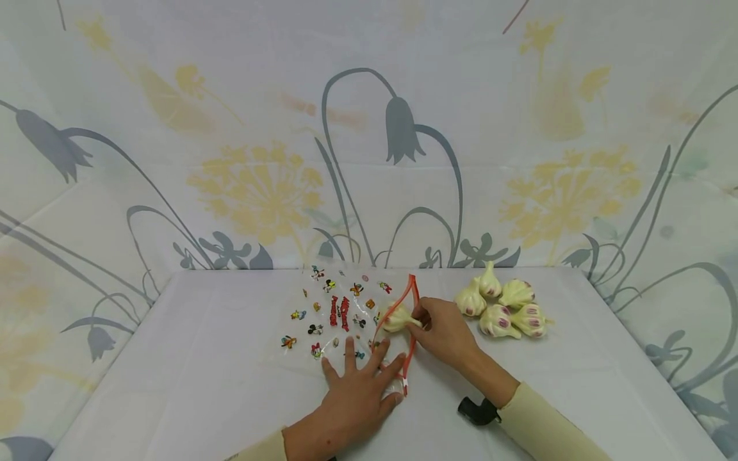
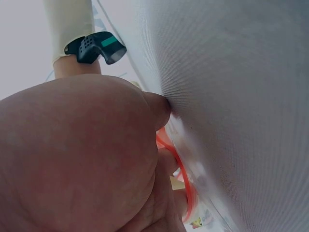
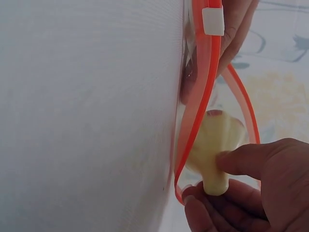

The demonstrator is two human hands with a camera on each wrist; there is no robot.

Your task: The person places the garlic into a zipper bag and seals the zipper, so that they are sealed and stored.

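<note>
A clear plastic zip bag [image 1: 305, 346] with cartoon figures and a red zip edge [image 3: 203, 106] lies on the table, its mouth gaping to the right. My left hand [image 1: 360, 400] rests flat with spread fingers on the bag's near part. At the mouth, my right hand [image 1: 444, 330] pinches a garlic bulb [image 1: 396, 318] by its stem. In the right wrist view the thumb and fingers hold that stem, with the bulb's round end within the opening. The white slider [image 3: 213, 21] sits on the zip edge near the left hand.
Several garlic bulbs [image 1: 497, 318] lie grouped on the white table [image 1: 190, 384] to the right of the right hand. A patterned cloth [image 1: 369, 192] hangs behind the table's far edge. A black wrist device [image 1: 477, 410] is on the right wrist.
</note>
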